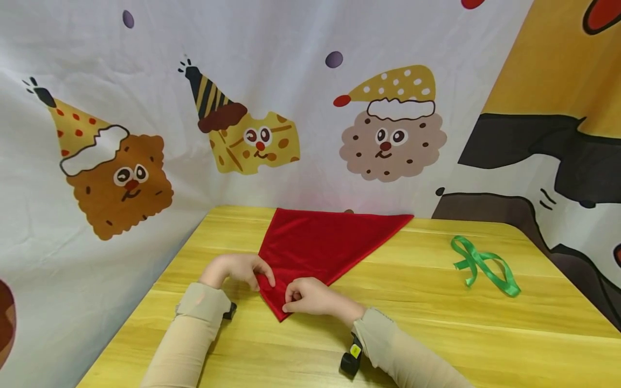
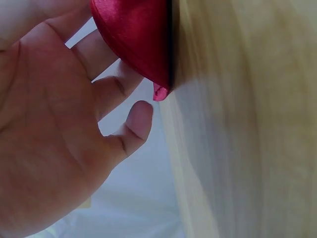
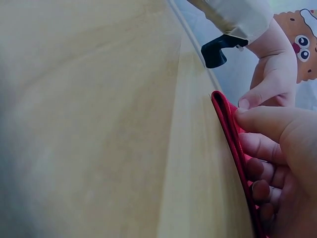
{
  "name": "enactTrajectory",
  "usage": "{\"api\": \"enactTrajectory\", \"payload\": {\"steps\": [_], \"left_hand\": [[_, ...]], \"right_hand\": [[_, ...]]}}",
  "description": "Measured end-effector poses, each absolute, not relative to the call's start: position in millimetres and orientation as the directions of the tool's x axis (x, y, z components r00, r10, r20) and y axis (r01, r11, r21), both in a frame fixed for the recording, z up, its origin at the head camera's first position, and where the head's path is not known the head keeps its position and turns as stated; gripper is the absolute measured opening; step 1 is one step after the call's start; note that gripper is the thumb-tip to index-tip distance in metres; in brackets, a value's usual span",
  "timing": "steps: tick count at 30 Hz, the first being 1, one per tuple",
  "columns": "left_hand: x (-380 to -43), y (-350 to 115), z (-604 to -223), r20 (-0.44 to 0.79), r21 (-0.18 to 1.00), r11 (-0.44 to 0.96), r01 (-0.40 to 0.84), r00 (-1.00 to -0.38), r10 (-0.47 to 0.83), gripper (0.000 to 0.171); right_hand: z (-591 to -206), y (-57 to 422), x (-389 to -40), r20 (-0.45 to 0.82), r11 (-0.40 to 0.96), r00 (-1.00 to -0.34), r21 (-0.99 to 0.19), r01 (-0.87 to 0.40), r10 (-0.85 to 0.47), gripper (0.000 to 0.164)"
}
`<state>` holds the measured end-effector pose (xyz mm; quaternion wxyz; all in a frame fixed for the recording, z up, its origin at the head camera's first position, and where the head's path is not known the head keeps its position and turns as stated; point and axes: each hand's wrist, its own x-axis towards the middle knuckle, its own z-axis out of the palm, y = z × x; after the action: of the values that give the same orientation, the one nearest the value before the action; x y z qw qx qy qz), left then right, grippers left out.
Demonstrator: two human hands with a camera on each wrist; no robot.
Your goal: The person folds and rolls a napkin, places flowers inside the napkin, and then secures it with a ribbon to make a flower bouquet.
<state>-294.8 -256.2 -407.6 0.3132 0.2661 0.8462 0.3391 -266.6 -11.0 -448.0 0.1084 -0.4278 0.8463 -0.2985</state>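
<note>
A red cloth (image 1: pixel 320 242) with a satin-like sheen lies on the wooden table, folded into pointed layers, one corner aimed toward me. At its left edge my left hand (image 1: pixel 240 271) pinches the fabric between thumb and forefinger; in the left wrist view the other fingers are loosely bent beside the bulging cloth (image 2: pixel 138 39). Close to the near corner, my right hand (image 1: pixel 310 296) grips the cloth's right edge, thumb on top. The right wrist view shows the stacked folds (image 3: pixel 229 116) against the right fingers. The left fingertips' exact contact is partly hidden.
A looped green ribbon (image 1: pixel 485 264) lies on the right side of the table (image 1: pixel 412 328). A white curtain (image 1: pixel 310 81) printed with cartoon snacks hangs behind and to the left. A black wrist camera (image 1: pixel 350 362) sits under the right sleeve.
</note>
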Motion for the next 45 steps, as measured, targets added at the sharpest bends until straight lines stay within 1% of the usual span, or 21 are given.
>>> {"api": "enactTrajectory", "payload": {"steps": [6, 12, 16, 20, 23, 25, 26, 28, 32, 34, 37, 39, 45], "left_hand": [[-293, -256, -406, -0.342, 0.716, 0.648, 0.26, -0.679, 0.65, 0.036], [-293, -255, -403, -0.311, 0.728, 0.633, 0.263, -0.697, 0.646, 0.029], [-297, -255, -402, -0.269, 0.727, 0.615, 0.305, -0.698, 0.664, 0.021], [-299, -255, -402, -0.229, 0.721, 0.593, 0.358, -0.685, 0.692, 0.012], [-299, -255, -403, -0.205, 0.723, 0.582, 0.373, -0.688, 0.696, 0.009], [-299, -254, -403, -0.194, 0.727, 0.578, 0.371, -0.697, 0.691, 0.008], [-300, -253, -404, -0.192, 0.73, 0.578, 0.365, -0.703, 0.685, 0.008], [-300, -252, -405, -0.188, 0.737, 0.579, 0.348, -0.718, 0.67, 0.008], [-302, -249, -405, -0.176, 0.739, 0.585, 0.334, -0.744, 0.645, 0.008], [-304, -247, -404, -0.165, 0.732, 0.59, 0.34, -0.752, 0.638, 0.008], [-307, -245, -401, -0.156, 0.718, 0.598, 0.355, -0.756, 0.636, 0.008], [-309, -243, -400, -0.149, 0.709, 0.601, 0.37, -0.754, 0.64, 0.008], [-315, -238, -397, -0.126, 0.704, 0.598, 0.383, -0.761, 0.636, 0.009]], "right_hand": [[-448, -11, -267, 0.071, 0.455, -0.608, -0.597, -0.661, -0.791, 0.017], [-445, -12, -267, 0.072, 0.454, -0.618, -0.613, -0.647, -0.783, 0.014], [-443, -13, -266, 0.072, 0.464, -0.632, -0.616, -0.637, -0.771, 0.026], [-446, -16, -265, 0.046, 0.492, -0.652, -0.615, -0.616, -0.757, 0.042], [-445, -19, -263, 0.024, 0.532, -0.671, -0.588, -0.609, -0.741, 0.054], [-443, -20, -260, 0.014, 0.559, -0.682, -0.561, -0.61, -0.731, 0.057], [-442, -21, -259, 0.013, 0.569, -0.688, -0.551, -0.61, -0.726, 0.057], [-441, -21, -257, 0.022, 0.581, -0.696, -0.533, -0.616, -0.718, 0.051], [-438, -19, -257, 0.067, 0.58, -0.705, -0.515, -0.631, -0.707, 0.029], [-436, -17, -257, 0.097, 0.576, -0.704, -0.502, -0.645, -0.704, 0.02], [-433, -13, -261, 0.12, 0.58, -0.707, -0.485, -0.654, -0.697, 0.018], [-431, -10, -263, 0.112, 0.584, -0.715, -0.497, -0.642, -0.69, 0.018], [-428, -1, -271, 0.082, 0.569, -0.749, -0.597, -0.565, -0.657, 0.009]]}}
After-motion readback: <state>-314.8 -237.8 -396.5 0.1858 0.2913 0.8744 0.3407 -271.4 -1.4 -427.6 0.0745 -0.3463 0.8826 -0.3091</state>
